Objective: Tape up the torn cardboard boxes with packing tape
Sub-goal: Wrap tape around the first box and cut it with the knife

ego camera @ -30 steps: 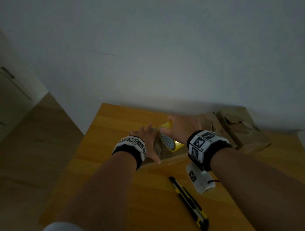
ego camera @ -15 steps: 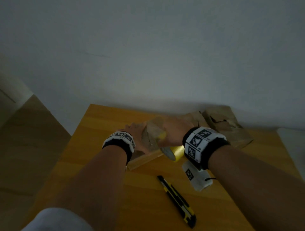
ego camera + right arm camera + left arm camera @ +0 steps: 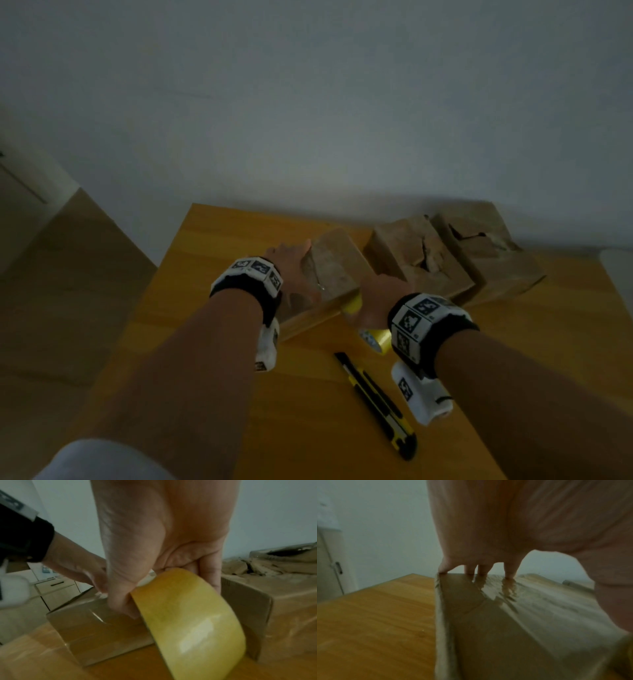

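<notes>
1. While the left hand point(image 3: 291, 270) lies flat with straight fingers on top of the near box point(image 3: 334, 265), that box sits at 12 o'clock on the wooden table point(image 3: 212, 308), just beside a second, torn box point(image 3: 418, 263) at 1 o'clock; a third torn box point(image 3: 486, 253) is at 2 o'clock.
2. Right hand point(image 3: 163, 540): fingers and thumb curled round the yellow tape roll point(image 3: 187, 615), held at the near box's front face, low, by the table.
3. Handling, judged: cardboard is light and thin-walled and would dent or slide under a pull, so pressing down on the top suits it. Glossy tape film already on the top looks slippery. The roll is stiff; hold through the core and across the rim.
4. Utility knife point(image 3: 376, 404): at 5 o'clock, untouched.
5. Edges and room: table's left edge at 9 o'clock, with bare wood between it and the box. Wall close behind the boxes. The second box crowds the right side.
</notes>
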The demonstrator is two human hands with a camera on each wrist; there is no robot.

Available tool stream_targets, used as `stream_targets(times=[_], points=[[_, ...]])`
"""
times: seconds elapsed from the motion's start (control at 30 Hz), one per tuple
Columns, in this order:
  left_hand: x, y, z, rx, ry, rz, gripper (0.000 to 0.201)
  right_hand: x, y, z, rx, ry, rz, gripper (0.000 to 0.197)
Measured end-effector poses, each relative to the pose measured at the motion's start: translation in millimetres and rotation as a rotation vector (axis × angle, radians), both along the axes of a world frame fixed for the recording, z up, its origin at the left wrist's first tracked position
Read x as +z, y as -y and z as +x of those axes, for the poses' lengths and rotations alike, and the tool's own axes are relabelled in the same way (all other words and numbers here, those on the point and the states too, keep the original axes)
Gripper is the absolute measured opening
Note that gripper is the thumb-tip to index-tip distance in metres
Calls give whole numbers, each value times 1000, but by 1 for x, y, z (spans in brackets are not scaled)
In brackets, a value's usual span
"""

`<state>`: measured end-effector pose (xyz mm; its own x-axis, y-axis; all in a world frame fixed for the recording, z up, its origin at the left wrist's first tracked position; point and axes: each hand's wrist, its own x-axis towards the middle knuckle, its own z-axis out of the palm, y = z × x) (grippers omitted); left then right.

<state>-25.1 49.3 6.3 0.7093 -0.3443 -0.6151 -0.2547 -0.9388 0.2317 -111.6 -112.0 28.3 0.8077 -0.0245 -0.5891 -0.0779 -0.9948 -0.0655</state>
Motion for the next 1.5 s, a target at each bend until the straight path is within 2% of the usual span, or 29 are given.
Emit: stream_targets(times=[0.03,0.1,0.13,0.2,0.23,0.3,0.37,0.5,0.6,0.7,0.77,0.83,0.9,1.0,1.07,1.13,1.23,1.3,1.4,1.5], points=[[-2,-1,3,49,-26,-28,115,-4,1,-1,-10,0,22,40],[-10,1,9,134,-14,-86,112,-8,3,-1,-21,-7,44,57],[-10,5,9,153,15,-67,120,-10,4,0,-19,-8,35,67],[-19,13,7,177,60,59,137,-14,4,1,-27,6,24,74],[-22,17,4,186,76,110,137,-17,4,1,-47,13,38,74],[-24,22,2,230,104,111,124,-20,5,1,-73,9,57,62],[-26,23,8,290,119,20,102,-21,7,1,-63,-10,36,35],[-31,14,27,300,185,-184,43,-22,8,5,-10,-32,-3,47],[-24,12,28,252,203,-253,32,-21,10,6,-6,-56,4,50],[-24,6,26,166,250,-334,50,-21,10,6,5,-52,-5,50],[-24,3,21,94,202,-313,76,-21,10,5,0,-33,-12,52],[-24,3,12,13,117,-171,115,-21,10,5,3,-33,-26,51],[-23,10,1,-42,62,29,141,-21,10,4,10,-52,-53,61],[-19,22,-12,-12,42,139,148,-20,15,0,30,-58,-80,85],[-20,23,-10,3,57,135,143,-18,20,-4,57,-78,-41,102],[-19,17,-2,-16,54,75,138,-16,25,-7,43,-87,94,107],[-9,7,11,18,-9,-134,115,-6,31,-3,-60,95,344,87],[3,-1,21,149,-59,-254,91,5,32,6,-113,271,450,78],[22,-12,31,285,-71,-367,64,22,25,21,-96,442,483,74],[26,-18,34,262,9,-341,47,27,10,30,-62,523,426,72]])
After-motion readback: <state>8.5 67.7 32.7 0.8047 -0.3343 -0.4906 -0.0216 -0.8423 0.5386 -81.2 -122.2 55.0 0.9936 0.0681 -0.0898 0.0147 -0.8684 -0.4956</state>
